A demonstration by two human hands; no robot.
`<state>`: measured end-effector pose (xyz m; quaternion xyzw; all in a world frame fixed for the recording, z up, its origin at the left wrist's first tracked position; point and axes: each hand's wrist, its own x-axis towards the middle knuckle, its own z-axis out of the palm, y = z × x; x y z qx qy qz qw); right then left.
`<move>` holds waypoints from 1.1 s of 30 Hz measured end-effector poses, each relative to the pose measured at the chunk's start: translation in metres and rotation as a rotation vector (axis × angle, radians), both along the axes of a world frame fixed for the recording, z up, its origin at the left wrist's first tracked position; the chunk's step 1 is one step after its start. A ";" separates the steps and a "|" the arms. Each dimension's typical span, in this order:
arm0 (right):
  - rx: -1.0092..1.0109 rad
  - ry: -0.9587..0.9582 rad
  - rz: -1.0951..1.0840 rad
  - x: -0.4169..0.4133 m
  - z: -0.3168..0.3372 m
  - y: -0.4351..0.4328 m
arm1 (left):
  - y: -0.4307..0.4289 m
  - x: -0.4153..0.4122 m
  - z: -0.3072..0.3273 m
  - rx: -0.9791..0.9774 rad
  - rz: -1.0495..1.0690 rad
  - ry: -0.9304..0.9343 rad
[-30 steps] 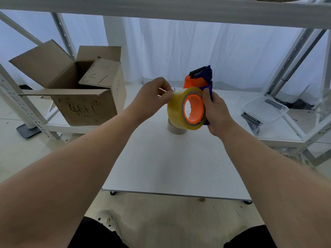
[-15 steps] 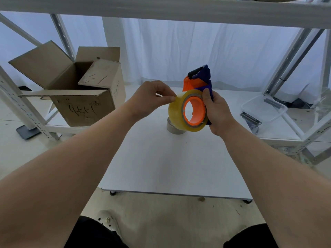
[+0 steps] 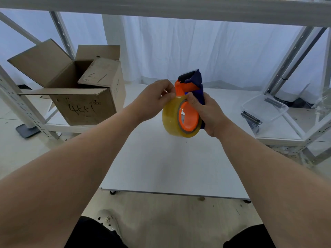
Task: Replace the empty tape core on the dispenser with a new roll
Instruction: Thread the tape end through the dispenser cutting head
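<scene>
A blue and orange tape dispenser point(image 3: 194, 83) is held upright above the white table point(image 3: 170, 167). A yellowish clear tape roll point(image 3: 171, 118) sits on its orange hub. My right hand point(image 3: 206, 111) grips the dispenser body, thumb on the roll's top edge. My left hand point(image 3: 155, 98) pinches the tape's loose end at the top of the roll, beside the orange flap. The empty core that stood on the table earlier is hidden behind the roll.
An open cardboard box point(image 3: 80, 86) with handwriting stands on a low shelf at the left. A clear plastic container point(image 3: 265, 108) lies on the shelf at the right. Metal rack posts frame both sides, and a white curtain hangs behind.
The dispenser and roll have dropped slightly and now hide the empty core. My left fingers have shifted from the roll's left side to its top, pinching the tape end.
</scene>
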<state>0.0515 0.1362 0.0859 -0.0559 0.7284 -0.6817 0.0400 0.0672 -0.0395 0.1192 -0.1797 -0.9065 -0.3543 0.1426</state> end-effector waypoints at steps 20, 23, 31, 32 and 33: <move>0.399 -0.165 -0.111 0.000 -0.025 0.000 | 0.027 -0.005 -0.055 0.095 0.125 -0.488; 0.606 0.033 0.029 0.000 -0.025 0.001 | 0.032 -0.008 -0.071 0.023 0.117 -0.513; 0.782 0.088 0.176 -0.009 -0.043 -0.002 | 0.037 -0.008 -0.096 -0.069 0.090 -0.394; 0.800 0.109 0.176 -0.010 -0.043 -0.002 | 0.037 -0.008 -0.097 -0.041 0.093 -0.399; 0.818 0.130 0.177 -0.009 -0.044 -0.003 | 0.036 -0.007 -0.097 -0.005 0.099 -0.413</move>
